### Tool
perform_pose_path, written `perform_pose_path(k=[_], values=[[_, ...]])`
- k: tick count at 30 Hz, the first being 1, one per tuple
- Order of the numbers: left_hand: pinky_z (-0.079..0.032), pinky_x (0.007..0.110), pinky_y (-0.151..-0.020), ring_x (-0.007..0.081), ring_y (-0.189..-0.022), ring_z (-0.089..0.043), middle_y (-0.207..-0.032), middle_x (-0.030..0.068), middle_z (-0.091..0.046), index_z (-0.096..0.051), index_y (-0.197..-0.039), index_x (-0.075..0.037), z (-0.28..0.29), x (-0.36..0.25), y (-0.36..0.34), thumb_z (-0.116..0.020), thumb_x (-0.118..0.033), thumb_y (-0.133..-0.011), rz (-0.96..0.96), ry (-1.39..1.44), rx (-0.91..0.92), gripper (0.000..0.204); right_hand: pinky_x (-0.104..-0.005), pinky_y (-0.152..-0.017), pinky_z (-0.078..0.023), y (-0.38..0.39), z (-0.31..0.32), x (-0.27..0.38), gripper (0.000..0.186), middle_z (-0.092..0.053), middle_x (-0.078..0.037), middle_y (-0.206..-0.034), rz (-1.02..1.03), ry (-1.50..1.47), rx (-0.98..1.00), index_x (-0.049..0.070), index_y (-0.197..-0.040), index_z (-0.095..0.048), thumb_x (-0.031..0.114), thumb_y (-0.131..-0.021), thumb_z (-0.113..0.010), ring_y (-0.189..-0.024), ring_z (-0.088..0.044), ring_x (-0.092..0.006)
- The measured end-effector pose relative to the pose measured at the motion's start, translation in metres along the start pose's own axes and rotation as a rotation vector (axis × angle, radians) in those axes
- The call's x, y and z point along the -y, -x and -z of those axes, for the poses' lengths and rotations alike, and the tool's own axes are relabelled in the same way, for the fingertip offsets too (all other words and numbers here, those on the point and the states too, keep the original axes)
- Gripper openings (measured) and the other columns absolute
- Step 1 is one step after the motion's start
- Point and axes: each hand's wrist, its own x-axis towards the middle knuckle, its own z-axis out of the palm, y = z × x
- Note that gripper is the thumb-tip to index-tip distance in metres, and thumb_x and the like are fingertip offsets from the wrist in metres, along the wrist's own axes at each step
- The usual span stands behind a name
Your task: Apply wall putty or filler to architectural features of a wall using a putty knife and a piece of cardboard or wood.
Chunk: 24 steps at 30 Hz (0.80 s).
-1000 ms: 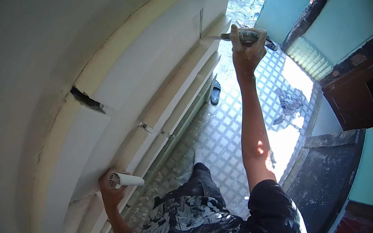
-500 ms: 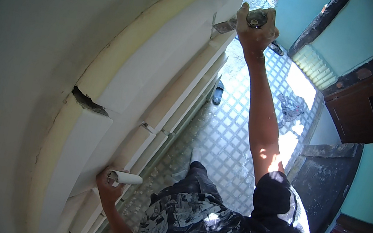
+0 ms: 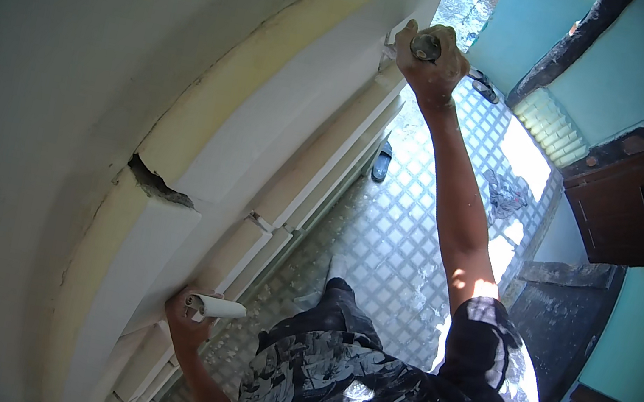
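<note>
Head view shows our right hand (image 3: 435,68) wrapped around a tool (image 3: 426,46) by the ledge's (image 3: 320,153) far end and our left hand (image 3: 185,322) gripping a white cylinder (image 3: 222,308) nearer us, so we should press evenly, although tip contact is unclear.

With our right hand (image 3: 438,68) we are gripping a tool (image 3: 426,45) by its rounded handle near the white wall (image 3: 296,102), while our left hand (image 3: 183,327) is holding a white tube (image 3: 224,309) beside the ledges (image 3: 323,145). A dark gap (image 3: 157,182) is splitting the yellow trim (image 3: 214,104), and a sandal (image 3: 381,162) is lying on the tiled floor (image 3: 385,234)
</note>
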Motion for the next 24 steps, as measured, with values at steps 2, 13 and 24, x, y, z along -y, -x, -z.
perform_pose_path(k=[2,13,24], values=[[-0.054,0.032,-0.075,0.0192,-0.085,-0.066,-0.086,0.0067,-0.066,-0.062,-0.083,-0.002,0.001,0.000,0.001,-0.068,0.008,-0.059,0.007,-0.008,0.001,0.027,-0.0271,-0.036,-0.038,-0.005,0.010,0.007,0.029,-0.046,-0.002,-0.050,0.105,-0.043,-0.073,0.008,-0.070,-0.043,0.002,-0.068,-0.071,-0.036,-0.049,-0.0146],[-0.053,0.031,-0.077,0.0201,-0.087,-0.067,-0.087,0.0100,-0.067,-0.062,-0.086,-0.001,0.001,0.002,0.000,-0.067,0.010,-0.056,-0.054,0.013,0.019,0.032,-0.0265,-0.037,-0.039,0.029,0.003,-0.003,0.031,-0.048,-0.003,-0.052,0.015,0.037,-0.012,0.010,-0.065,-0.041,0.002,-0.069,-0.072,-0.037,-0.048,-0.0139],[-0.054,0.032,-0.075,0.0202,-0.083,-0.067,-0.085,0.0094,-0.068,-0.063,-0.085,-0.002,-0.001,0.003,-0.002,-0.069,0.010,-0.053,-0.076,-0.019,0.005,0.035,-0.0233,-0.044,-0.044,0.030,0.018,-0.003,0.027,-0.061,-0.003,-0.061,0.051,0.021,-0.046,0.010,-0.067,-0.046,0.007,-0.071,-0.073,-0.046,-0.057,-0.0131]])
